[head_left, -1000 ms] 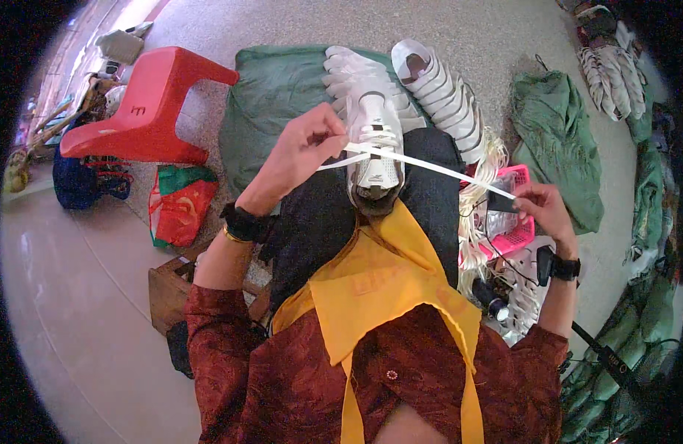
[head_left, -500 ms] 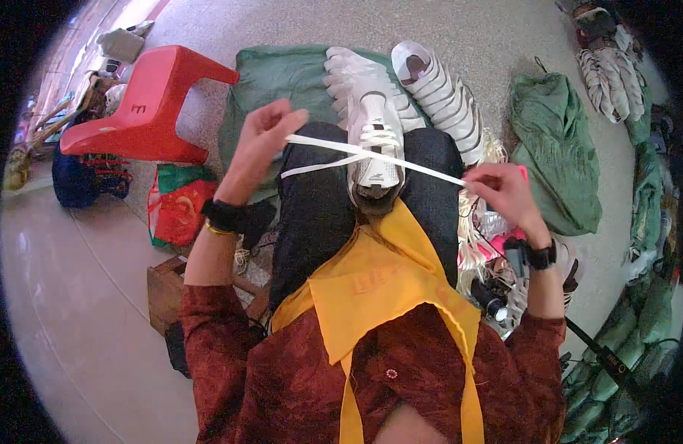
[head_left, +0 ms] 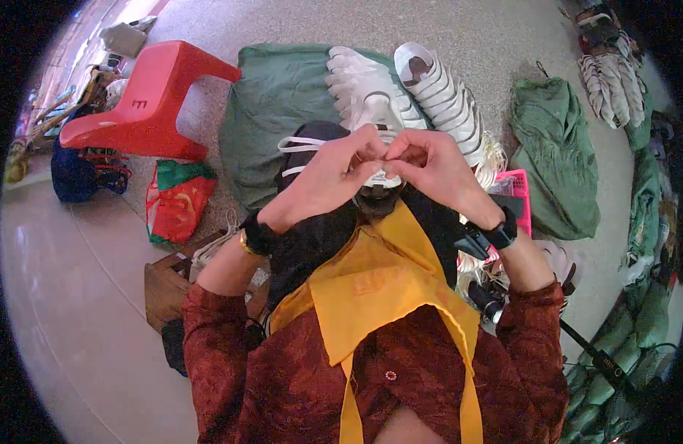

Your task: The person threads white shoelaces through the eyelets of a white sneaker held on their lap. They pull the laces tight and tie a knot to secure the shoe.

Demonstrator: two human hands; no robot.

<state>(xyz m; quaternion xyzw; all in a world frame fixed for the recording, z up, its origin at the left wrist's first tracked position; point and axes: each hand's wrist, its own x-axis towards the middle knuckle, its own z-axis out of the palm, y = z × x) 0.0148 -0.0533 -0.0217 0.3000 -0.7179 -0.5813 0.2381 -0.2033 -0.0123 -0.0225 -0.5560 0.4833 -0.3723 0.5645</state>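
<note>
A white shoe [head_left: 379,109] sits between my knees, its dark opening toward me. My left hand [head_left: 328,176] and my right hand [head_left: 439,169] meet over the laced part, fingertips pinched close together. A flat white shoelace [head_left: 303,140] trails from the left hand's fingers in a loop over my left thigh. The fingers of both hands are closed on the lace just above the shoe; the exact grip is partly hidden by the hands. Beneath them the eyelets are mostly covered.
Rows of nested white shoe uppers [head_left: 449,100] lie ahead, partly on a green sack [head_left: 271,85]. A red plastic chair [head_left: 145,103] and a red-green bag [head_left: 180,203] stand left. At right are a pink basket [head_left: 525,200], another green sack [head_left: 556,155] and bundled laces [head_left: 493,159].
Both hands have come inward from wide apart, where they stretched the crossed lace ends, to meet over the shoe. The lace now loops loosely on the left.
</note>
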